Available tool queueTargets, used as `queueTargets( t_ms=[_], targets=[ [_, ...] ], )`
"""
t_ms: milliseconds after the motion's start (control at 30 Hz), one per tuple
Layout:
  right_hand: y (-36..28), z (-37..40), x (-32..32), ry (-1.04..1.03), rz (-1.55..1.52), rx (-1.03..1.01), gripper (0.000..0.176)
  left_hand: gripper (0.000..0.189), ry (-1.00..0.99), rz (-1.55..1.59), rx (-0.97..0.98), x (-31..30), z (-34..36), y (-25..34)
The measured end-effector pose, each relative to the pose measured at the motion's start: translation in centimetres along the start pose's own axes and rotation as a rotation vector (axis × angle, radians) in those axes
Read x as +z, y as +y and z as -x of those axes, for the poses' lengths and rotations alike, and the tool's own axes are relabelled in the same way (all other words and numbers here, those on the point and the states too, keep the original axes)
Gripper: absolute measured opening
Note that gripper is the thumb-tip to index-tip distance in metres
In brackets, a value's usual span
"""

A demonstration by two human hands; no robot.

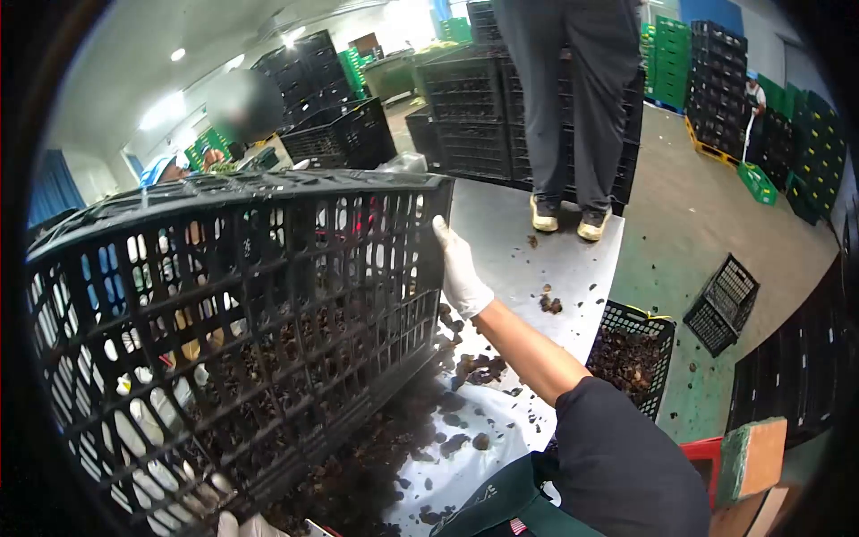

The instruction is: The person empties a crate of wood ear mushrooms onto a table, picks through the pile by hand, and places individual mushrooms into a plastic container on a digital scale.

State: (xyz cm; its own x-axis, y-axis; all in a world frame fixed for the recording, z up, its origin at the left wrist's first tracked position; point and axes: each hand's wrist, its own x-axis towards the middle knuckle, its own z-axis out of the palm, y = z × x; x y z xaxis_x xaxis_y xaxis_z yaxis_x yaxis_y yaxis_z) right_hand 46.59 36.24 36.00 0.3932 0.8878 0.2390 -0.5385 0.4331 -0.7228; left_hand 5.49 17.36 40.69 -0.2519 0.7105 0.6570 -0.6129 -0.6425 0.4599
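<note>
A large black plastic crate with slatted sides stands tilted in front of me. My right hand, in a white glove, is closed around its right upright edge. My left hand, gloved too, is at the crate's lower edge at the bottom of the frame. Its fingers are mostly cut off, but they appear closed on the crate. Dark brown, ruffled pieces that look like wood ear mushrooms lie below and behind the slats. More are scattered on the pale work surface.
Someone in dark trousers stands on the far end of the surface. A black crate of dark pieces sits to the right, near another black crate. Stacked crates rise behind. A distant worker stands by a green crate.
</note>
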Motion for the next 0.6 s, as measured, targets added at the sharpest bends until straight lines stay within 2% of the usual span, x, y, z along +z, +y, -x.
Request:
queueTargets(
  t_ms=[133,200,267,333,367,400,467,500,533,600],
  targets=[
    [-3.2,3.8,-2.4,0.035,-0.018,0.022,0.041,0.073,-0.078,0.022,-0.041,3.9,2.4,-2.1],
    [-4.4,6.6,-3.8,0.101,-0.135,0.009,0.038,0.073,-0.130,0.029,-0.065,5.4,3.3,-2.2],
    [-3.9,8.7,-7.4,0.172,-0.110,-0.002,0.038,0.072,-0.182,0.046,-0.093,6.7,4.3,-2.3],
    [-5.2,12.5,-9.7,0.209,-0.137,-0.015,0.051,0.072,-0.222,0.066,-0.130,7.4,5.8,-2.2],
    [-4.0,13.6,-12.8,0.326,-0.016,0.009,0.058,0.072,-0.242,0.074,-0.155,7.6,6.7,-1.8],
    [-5.8,16.3,-12.7,0.343,-0.028,-0.055,0.065,0.072,-0.266,0.080,-0.185,7.7,7.6,-1.3],
    [-9.1,21.6,-12.4,0.442,-0.068,-0.149,0.034,0.072,-0.325,0.095,-0.261,7.8,8.9,-0.2],
    [-6.5,22.5,-17.3,0.470,0.084,-0.151,0.035,0.072,-0.355,0.106,-0.309,7.7,9.6,0.3],
    [-9.5,26.2,-15.1,0.446,-0.067,-0.144,0.037,0.072,-0.386,0.118,-0.360,7.6,10.3,0.8],
    [-10.1,30.8,-17.1,0.521,-0.084,-0.128,0.039,0.072,-0.437,0.152,-0.455,7.5,11.9,1.4]
  ],
)
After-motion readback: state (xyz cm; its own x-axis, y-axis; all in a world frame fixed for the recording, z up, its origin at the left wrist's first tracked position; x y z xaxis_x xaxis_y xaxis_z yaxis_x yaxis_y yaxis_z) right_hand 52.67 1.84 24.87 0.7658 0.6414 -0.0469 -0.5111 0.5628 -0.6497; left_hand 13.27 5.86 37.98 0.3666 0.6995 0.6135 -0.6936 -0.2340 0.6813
